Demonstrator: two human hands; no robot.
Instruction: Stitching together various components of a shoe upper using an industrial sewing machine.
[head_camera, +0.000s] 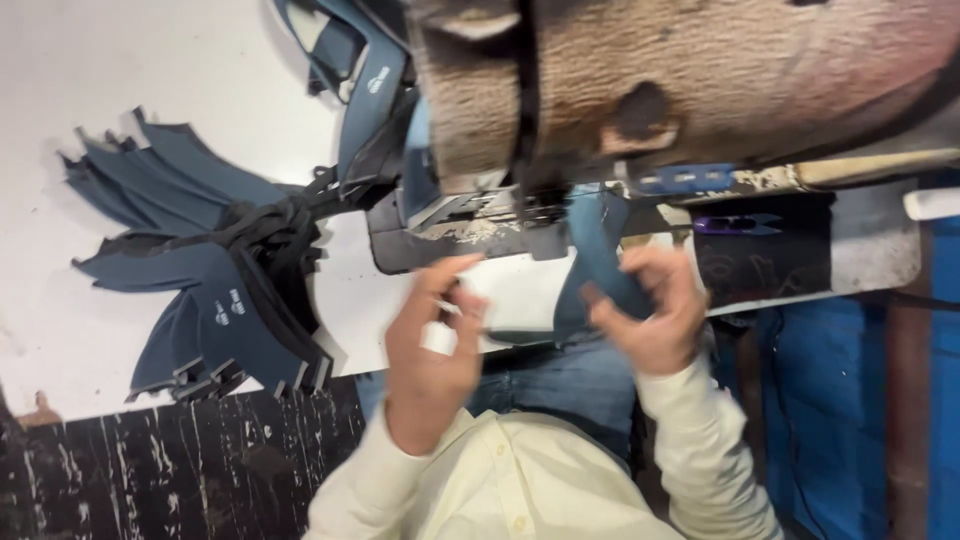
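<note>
One head camera looks steeply down, close over the worktable (120, 60).

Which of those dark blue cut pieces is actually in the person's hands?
The single blue piece pinched by the right hand under the machine; the others lie fanned on the white table.

Small printed marks on my cut blue pieces

No packages, signs or screens here; only a small pale printed label (229, 304) on a blue cut piece in the fanned stack at my left, and another pale printed label (377, 79) on the upper piece.
</note>
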